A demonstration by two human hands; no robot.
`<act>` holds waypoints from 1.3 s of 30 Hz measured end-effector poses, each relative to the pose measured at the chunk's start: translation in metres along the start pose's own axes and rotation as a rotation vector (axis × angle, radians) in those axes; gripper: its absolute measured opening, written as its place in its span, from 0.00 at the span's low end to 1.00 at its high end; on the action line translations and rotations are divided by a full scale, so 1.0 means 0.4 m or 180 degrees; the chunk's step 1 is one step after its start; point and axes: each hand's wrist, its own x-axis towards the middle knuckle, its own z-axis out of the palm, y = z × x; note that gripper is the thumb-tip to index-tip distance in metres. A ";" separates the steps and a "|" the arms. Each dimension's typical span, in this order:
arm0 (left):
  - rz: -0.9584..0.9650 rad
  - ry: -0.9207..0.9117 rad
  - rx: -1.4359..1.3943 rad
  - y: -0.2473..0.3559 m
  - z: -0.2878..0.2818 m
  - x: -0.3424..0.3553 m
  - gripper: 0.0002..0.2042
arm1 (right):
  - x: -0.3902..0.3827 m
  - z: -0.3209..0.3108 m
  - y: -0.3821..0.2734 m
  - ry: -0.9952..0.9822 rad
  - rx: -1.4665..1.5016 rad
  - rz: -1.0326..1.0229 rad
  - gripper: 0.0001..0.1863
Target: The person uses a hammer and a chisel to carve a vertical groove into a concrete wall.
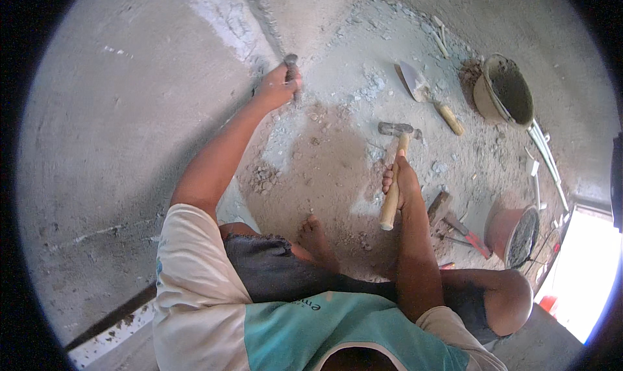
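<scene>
My left hand [278, 91] is stretched forward to the wall corner, its fingers closed round a short dark metal chisel [291, 60]. The chisel's blunt dark end shows above the fist, and its lower part is blurred. A strip of rough, broken plaster [228, 22] runs up the wall close by. To the right, over the dusty floor, my right hand [406, 178] grips the pale wooden handle of a hammer [396, 130]. The hammer's grey metal head is raised off the floor and apart from the chisel.
A trowel [416, 85] lies beyond the hammer. A mortar-smeared bucket [485, 98] and a reddish bucket [505, 227] stand on the right. Nearby are a second hammer [439, 207], a red-handled tool [477, 242] and white pipes [549, 155]. Rubble [265, 178] covers the floor near my bare foot [314, 238].
</scene>
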 end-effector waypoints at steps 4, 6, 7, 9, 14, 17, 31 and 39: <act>0.0016 -0.0403 -0.0064 -0.016 0.019 -0.024 0.10 | -0.007 0.020 0.016 0.0149 -0.0447 -0.0306 0.27; 0.0041 -0.0594 -0.0135 -0.016 0.035 -0.029 0.10 | -0.016 0.035 0.016 0.0251 -0.0713 -0.0525 0.27; 0.0062 -0.0573 -0.0280 -0.021 0.040 -0.036 0.10 | -0.041 0.056 0.005 0.0240 -0.0813 -0.0579 0.26; 0.0101 -0.0532 -0.0582 -0.032 0.053 -0.050 0.11 | -0.089 0.096 -0.018 0.0240 -0.1053 -0.0835 0.25; 0.0193 -0.0852 -0.0295 -0.024 0.061 -0.062 0.13 | -0.186 0.164 -0.087 0.0211 -0.1685 -0.2145 0.26; 0.0313 -0.1053 -0.0204 -0.013 0.044 -0.062 0.14 | -0.315 0.225 -0.130 -0.0125 -0.1590 -0.2764 0.25; 0.0869 -0.1306 0.0182 -0.026 0.055 -0.017 0.13 | -0.209 0.284 -0.017 -0.0025 -0.2674 -0.3322 0.18; 0.0404 -0.1311 0.0309 -0.045 0.058 -0.003 0.14 | -0.385 0.302 -0.158 -0.0173 -0.2372 -0.2998 0.25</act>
